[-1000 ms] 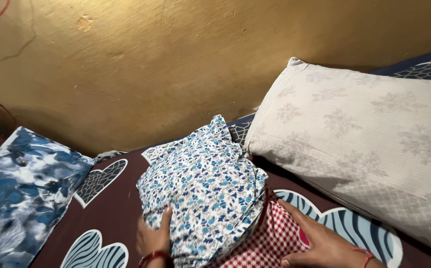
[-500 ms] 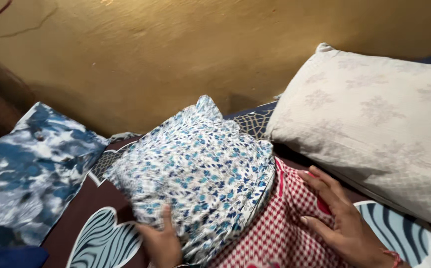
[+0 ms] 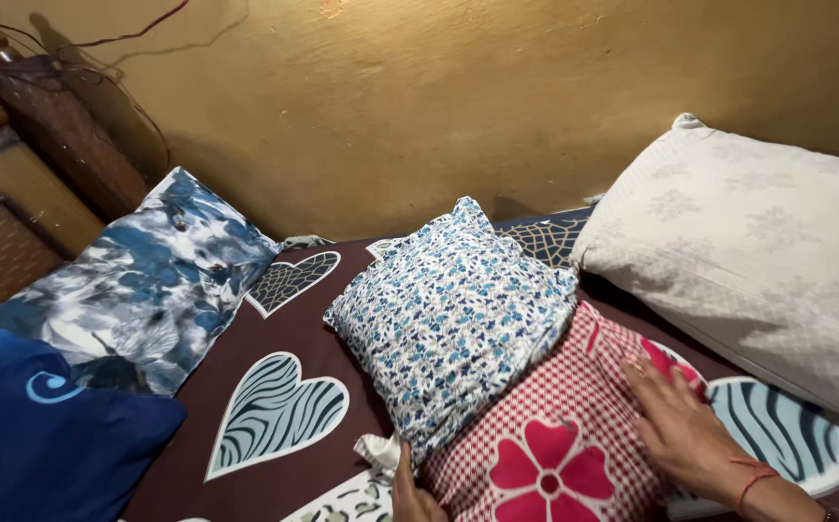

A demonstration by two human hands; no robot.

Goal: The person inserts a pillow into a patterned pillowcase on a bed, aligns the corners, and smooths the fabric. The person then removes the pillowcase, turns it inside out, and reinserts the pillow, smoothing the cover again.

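Observation:
A pillow with a white cover of small blue flowers (image 3: pixel 453 314) lies on a brown bedsheet printed with hearts (image 3: pixel 274 411). Its near end shows a red-and-white checked cover with a pink flower (image 3: pixel 550 454). My right hand (image 3: pixel 680 425) lies flat, fingers apart, on the right side of the checked part. Only the fingers of my left hand (image 3: pixel 410 493) show at the bottom edge, pinching the hem of the blue-flowered cover at the pillow's near left corner.
A large cream pillow (image 3: pixel 758 251) leans at the right. A blue-and-white patterned pillow (image 3: pixel 139 280) and a dark blue cushion (image 3: pixel 38 440) lie at the left. A wooden headboard (image 3: pixel 23 164) stands at far left, and an ochre wall (image 3: pixel 439 97) runs behind.
The view has tilted and widened. More of the red checked cover now shows below the blue-flowered cover. My right hand has slid flat onto the checked side.

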